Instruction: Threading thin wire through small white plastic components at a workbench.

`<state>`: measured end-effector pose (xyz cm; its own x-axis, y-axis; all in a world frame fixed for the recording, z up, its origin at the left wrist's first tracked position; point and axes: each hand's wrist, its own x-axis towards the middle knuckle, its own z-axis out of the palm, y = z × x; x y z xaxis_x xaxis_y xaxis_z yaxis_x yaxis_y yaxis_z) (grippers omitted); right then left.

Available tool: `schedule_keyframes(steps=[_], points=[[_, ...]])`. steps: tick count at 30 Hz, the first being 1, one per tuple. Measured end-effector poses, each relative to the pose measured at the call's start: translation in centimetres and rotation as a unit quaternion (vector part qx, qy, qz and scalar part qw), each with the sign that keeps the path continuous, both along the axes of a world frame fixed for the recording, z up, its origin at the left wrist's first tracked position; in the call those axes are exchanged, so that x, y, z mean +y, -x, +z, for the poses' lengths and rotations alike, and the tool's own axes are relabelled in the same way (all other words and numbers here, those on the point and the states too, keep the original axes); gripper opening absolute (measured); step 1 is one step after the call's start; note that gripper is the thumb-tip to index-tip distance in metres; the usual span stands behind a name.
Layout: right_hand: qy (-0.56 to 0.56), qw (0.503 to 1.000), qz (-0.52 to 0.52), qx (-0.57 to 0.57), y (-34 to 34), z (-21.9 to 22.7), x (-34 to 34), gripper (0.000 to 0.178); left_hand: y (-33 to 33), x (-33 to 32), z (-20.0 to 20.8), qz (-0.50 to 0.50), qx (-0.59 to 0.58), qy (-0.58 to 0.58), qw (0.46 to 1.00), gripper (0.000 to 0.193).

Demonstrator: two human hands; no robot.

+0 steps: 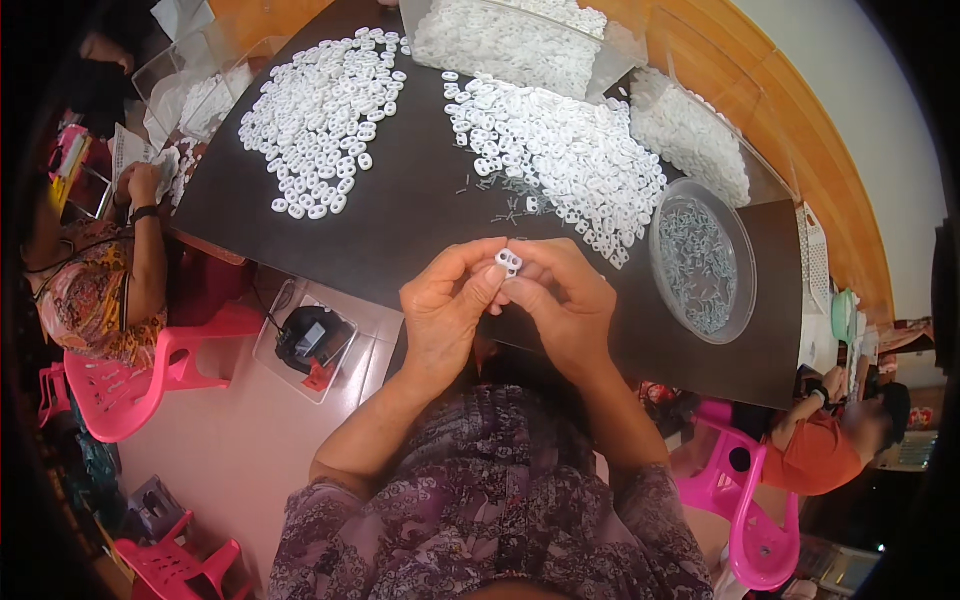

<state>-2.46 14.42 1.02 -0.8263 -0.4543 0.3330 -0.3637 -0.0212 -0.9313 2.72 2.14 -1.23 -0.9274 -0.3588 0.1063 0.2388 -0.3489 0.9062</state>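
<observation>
Close to my body, over the dark table's near edge, my left hand (450,300) and my right hand (568,305) meet fingertip to fingertip. Between them they pinch a small white plastic piece with two holes (508,261). Both thumbs press at its near side, and the fingertips behind it are partly hidden. Beyond my hands lies a spread heap of similar white pieces (560,140). Several small grey screw-like pins (512,200) are scattered at that heap's near edge. Another pile of white two-hole pieces (320,120) lies farther left.
A round clear tub (742,300) of grey pins stands at right. Clear bins (625,50) filled with white pieces line the far edge. Other people sit left and right, beside pink chairs (160,370). A clear tray (270,345) holding a black object is below the table's left side.
</observation>
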Motion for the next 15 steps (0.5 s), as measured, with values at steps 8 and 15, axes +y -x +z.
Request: schedule_keyframes(steps=[8,15], points=[[0.000,0.999,-0.035,-0.005,-0.3,-1.1,-0.2,0.027,0.0,-0.3,0.2,-0.035,-0.003,-0.041,0.999,0.024],[-0.009,0.996,-0.030,0.088,0.2,-0.5,0.1,0.024,-0.3,-0.2,0.5,0.010,0.025,0.028,0.999,0.027]])
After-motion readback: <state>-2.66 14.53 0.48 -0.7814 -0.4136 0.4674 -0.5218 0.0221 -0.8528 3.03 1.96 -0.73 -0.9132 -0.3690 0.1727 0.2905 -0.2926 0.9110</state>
